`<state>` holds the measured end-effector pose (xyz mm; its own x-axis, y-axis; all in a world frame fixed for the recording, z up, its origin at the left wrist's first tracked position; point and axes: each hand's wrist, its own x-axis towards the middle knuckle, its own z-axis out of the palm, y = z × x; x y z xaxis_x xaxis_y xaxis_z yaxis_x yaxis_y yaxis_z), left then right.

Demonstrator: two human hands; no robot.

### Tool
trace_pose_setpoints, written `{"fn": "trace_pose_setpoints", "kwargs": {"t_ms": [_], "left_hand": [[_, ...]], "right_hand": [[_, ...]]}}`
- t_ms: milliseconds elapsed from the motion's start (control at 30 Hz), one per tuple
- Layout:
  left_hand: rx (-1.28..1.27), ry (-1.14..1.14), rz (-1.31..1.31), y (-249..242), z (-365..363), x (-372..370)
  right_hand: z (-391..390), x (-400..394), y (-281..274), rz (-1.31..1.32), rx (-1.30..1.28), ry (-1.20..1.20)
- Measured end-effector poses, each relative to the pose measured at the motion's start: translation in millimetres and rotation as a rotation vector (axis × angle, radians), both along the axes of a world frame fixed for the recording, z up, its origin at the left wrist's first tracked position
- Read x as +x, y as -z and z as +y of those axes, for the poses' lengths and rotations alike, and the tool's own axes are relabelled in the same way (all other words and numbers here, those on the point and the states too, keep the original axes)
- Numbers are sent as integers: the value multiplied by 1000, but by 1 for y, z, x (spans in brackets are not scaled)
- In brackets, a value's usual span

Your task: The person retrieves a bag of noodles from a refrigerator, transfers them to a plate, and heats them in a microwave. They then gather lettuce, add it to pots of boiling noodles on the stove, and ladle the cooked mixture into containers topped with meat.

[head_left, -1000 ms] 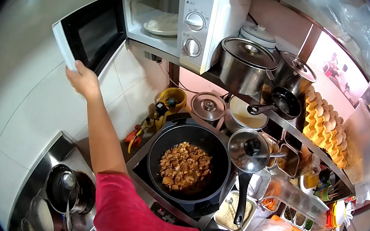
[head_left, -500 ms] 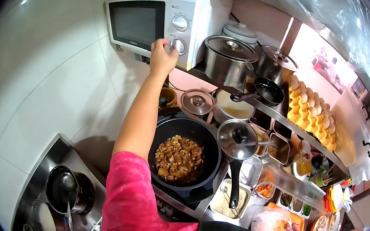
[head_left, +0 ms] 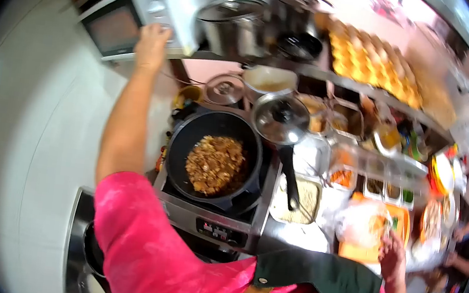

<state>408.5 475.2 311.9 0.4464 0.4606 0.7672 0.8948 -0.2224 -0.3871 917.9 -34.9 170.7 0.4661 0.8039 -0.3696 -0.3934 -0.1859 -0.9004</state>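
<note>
And there's your left hand (head_left: 154, 40), half-curled over the control panel (head_left: 157, 14), any grip too blurred to tell! White microwave (head_left: 140, 11), shelved beside the steel pot (head_left: 233, 30): door open a second ago, now closed. Your right hand (head_left: 393, 254), loosely curled by the plastic bag (head_left: 362, 222); hold unclear.

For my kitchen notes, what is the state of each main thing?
Microwave: door shut
Left hand: at microwave front, grip unclear
Right hand: loosely curled
Deep black pan: uncovered, holding browned food
Black-handled pan: lidded
Large shelf pot: lidded
Cooker panel: lit
Egg tray: holding eggs
</note>
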Motion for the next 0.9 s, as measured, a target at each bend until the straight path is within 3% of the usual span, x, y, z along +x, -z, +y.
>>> {"fn": "trace_pose_setpoints", "kwargs": {"t_ms": [67, 100, 167, 200, 233, 267, 300, 333, 367, 400, 433, 500, 533, 567, 600, 667, 700, 733, 767, 833, 900], "left_hand": [[-182, 21, -46, -8, -1, 1], [-64, 103, 89, -13, -11, 6], [-106, 59, 137, -4, 23, -15], [-192, -125, 283, -16, 12, -5], [-83, -15, 267, -11, 22, -17], [-164, -18, 52, -9, 30, -25], [-17, -183, 253, -11, 4, -20], [-36, -278, 153, -6, 8, -30], [15, -146, -81, 3, 7, -37], [67, -63, -166, 2, -11, -31], [92, 139, -200, -6, -23, -30], [161, 422, -303, -16, -92, 17], [178, 517, -327, -21, -151, 61], [77, 686, -442, -20, -202, 97], [43, 629, -372, -16, -248, 122], [-381, 961, -110, -5, -345, 179], [-517, 1048, 96, -5, -385, 217], [-725, 1078, 123, -5, -424, 259], [-1035, 1235, -119, 13, -447, 292], [-1404, 1312, -290, 61, -476, 340], [-1441, 1438, -774, 115, -504, 383]], "right_hand": [[1, -1, 1, 34, -11, 50], [3, -4, -5, 81, 6, 6], [8, -13, -17, 53, -95, -34], [7, -10, -4, -52, -79, -135], [8, -6, 17, -310, -63, -249], [11, -1, 43, -543, -138, -385], [18, -12, 52, -819, 43, -317], [26, -13, 66, -948, -11, -424], [32, -16, 60, -1003, -154, -622], [37, -15, 75, -1238, -293, -769], [43, -17, 90, -1276, -446, -717], [56, 0, 119, -1097, -490, -733], [51, 6, 122, -1333, -261, -637], [47, 11, 122, -1562, -18, -542], [38, 10, 93, -1527, 60, -464], [8, 0, 24, -1414, 242, -382], [-10, -4, 1, -1330, 340, -374], [-26, -4, -16, -1224, 384, -449], [-44, -4, -28, -1117, 431, -519], [-81, 3, -38, -1069, 522, -478], [-110, 22, -43, -1278, 960, 45]]}}
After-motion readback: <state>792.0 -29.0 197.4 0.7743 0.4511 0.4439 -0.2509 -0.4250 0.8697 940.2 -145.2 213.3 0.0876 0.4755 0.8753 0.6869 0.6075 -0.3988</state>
